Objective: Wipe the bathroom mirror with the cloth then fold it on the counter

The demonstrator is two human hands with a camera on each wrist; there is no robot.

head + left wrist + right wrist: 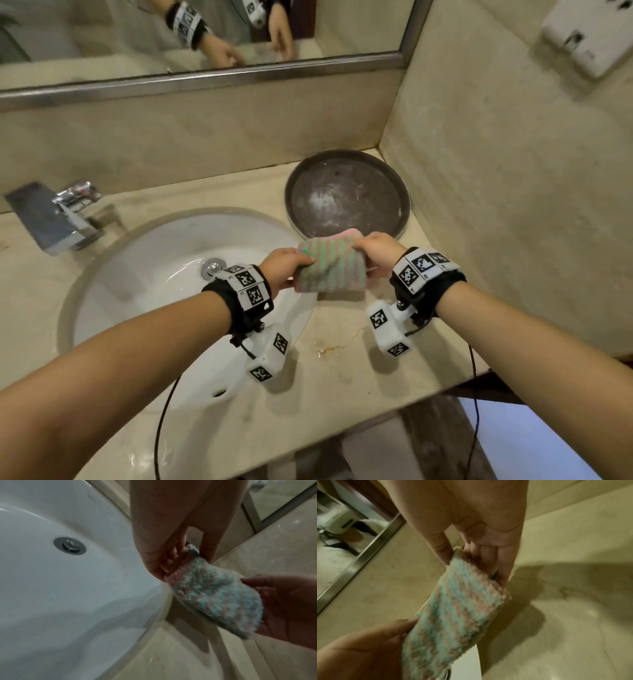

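- The cloth, striped in pale pink and green, is stretched between two hands just above the counter, at the right rim of the sink.
- The left hand pinches the cloth's left edge, thumb on one side and fingers curled on the other, as the left wrist view shows.
- The right hand clamps the opposite edge the same way, thumb against curled fingers.
- The cloth looks doubled over; whether its lower edge touches the counter cannot be told.
- Just beyond the hands a round dark tray sits on the counter in the corner.
- A chrome faucet stands at the sink's far left.
- The mirror above reflects both hands, and a white wall dispenser hangs at the upper right.
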